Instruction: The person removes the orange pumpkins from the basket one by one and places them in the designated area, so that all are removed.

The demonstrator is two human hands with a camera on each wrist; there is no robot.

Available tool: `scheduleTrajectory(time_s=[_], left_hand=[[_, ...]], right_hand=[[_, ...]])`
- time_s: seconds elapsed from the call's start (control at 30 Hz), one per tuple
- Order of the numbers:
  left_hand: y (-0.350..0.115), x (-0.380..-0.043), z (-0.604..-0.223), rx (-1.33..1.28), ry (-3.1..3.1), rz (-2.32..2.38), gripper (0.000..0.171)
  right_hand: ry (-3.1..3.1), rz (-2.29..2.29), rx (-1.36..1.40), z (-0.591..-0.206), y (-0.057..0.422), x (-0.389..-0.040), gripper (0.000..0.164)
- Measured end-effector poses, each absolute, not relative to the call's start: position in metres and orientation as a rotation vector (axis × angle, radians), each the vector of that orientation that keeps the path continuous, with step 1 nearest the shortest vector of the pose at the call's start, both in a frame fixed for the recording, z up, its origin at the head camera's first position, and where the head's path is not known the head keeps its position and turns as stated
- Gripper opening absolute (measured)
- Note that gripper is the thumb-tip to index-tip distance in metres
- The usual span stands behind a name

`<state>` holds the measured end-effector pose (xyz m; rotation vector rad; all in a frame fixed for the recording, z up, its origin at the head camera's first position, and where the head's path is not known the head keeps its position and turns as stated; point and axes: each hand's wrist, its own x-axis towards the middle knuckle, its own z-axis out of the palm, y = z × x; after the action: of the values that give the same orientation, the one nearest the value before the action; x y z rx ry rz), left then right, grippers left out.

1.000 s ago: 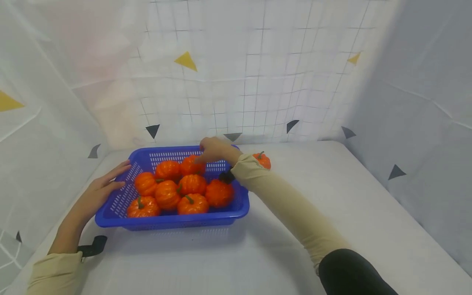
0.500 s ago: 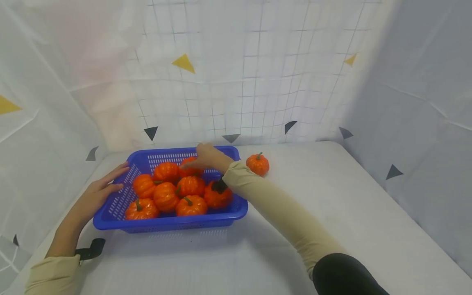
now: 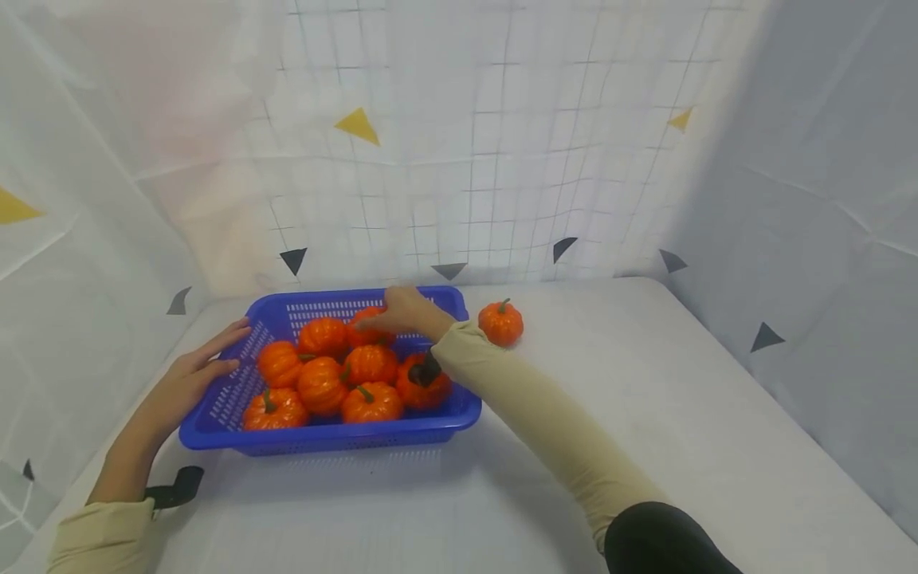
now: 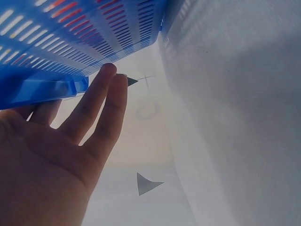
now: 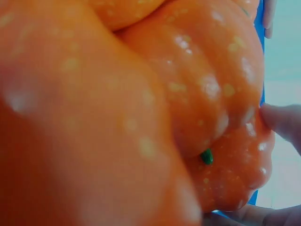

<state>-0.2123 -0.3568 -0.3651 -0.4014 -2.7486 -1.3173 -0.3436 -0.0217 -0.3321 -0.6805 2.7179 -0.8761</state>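
In the head view, a blue perforated basket [image 3: 330, 434] holds several small orange pumpkins [image 3: 369, 402]. My left hand [image 3: 188, 379] rests on its left rim. The left wrist view shows that left hand [image 4: 70, 132] with fairly straight fingers along the outside of the basket wall [image 4: 117, 28]. At the back of the basket my right hand [image 3: 412, 311] grips one pumpkin [image 3: 366, 331]. The right wrist view shows the thumb [image 5: 284, 122] and fingers on either side of this gripped pumpkin [image 5: 235, 169], with other pumpkins [image 5: 70, 117] close to the camera.
One more pumpkin [image 3: 500, 323] stands on the white table [image 3: 645, 414], right of the basket. A white wall sheet [image 3: 430, 159] with grid lines and triangle marks rises behind, and a grey side sheet [image 3: 803, 239] borders the right.
My right hand has moved slightly down and left onto the back pumpkin. The lone pumpkin on the table, earlier partly behind the sleeve, now shows whole. My left hand keeps its place on the rim.
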Motion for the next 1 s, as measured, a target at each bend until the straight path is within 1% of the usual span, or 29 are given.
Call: scheduleTrajectory(time_s=[0.23, 0.4, 0.63, 0.87, 1.0], left_hand=[[-0.360, -0.210, -0.366, -0.398, -2.746, -1.320, 0.055], [-0.358, -0.212, -0.367, -0.378, -2.745, -1.345, 0.056], [-0.356, -0.214, -0.365, -0.372, -2.743, -1.347, 0.057], [-0.357, -0.215, -0.368, -0.375, -2.746, -1.319, 0.057], [-0.358, -0.214, -0.368, -0.386, -2.747, -1.305, 0.056]], right_hand=[[2.693, -1.029, -0.682, -0.332, -0.018, -0.339, 0.058], [2.702, -1.035, -0.693, -0.331, -0.013, -0.340, 0.064], [2.707, -1.006, -0.791, -0.327, -0.006, -0.341, 0.064], [2.681, -1.036, -0.820, -0.326, -0.002, -0.334, 0.074], [2.685, -1.030, -0.888, -0.325, 0.001, -0.333, 0.069]])
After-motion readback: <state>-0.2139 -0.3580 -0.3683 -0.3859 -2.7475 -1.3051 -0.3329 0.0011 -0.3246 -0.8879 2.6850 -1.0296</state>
